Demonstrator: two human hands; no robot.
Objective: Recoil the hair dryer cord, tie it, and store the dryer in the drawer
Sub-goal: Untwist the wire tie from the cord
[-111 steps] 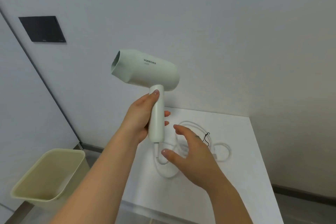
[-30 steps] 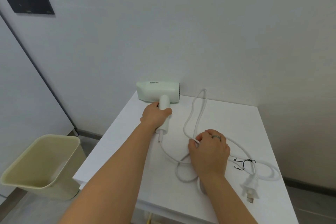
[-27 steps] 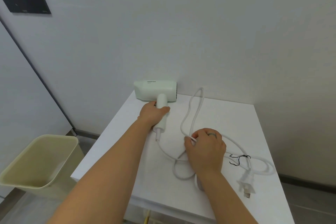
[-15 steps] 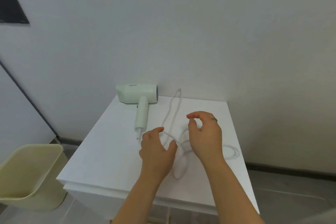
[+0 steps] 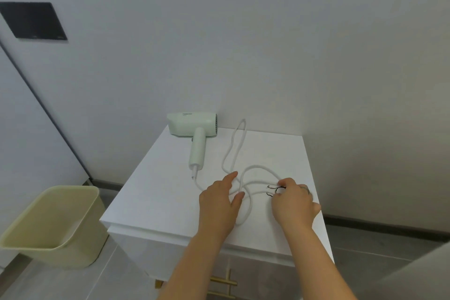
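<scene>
Head view: pale green plastic hair dryer (image 5: 194, 126) lies at back of white cabinet top (image 5: 155, 192), handle twd person. Its white cord (image 5: 237, 143) sprawls in loose loops. L hand (image 5: 216, 202): fingers straight, thumb touching cord. R hand (image 5: 292, 202): fingers curled, pinching thin black wire tie (image 5: 274, 190) on cord.

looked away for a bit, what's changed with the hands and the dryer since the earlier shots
The left hand set the hair dryer down on the cabinet top, let go, and came back to rest open on the cord loops. The right hand left the bundle and now pinches the black tie on the cord. The bin stays put.
</scene>
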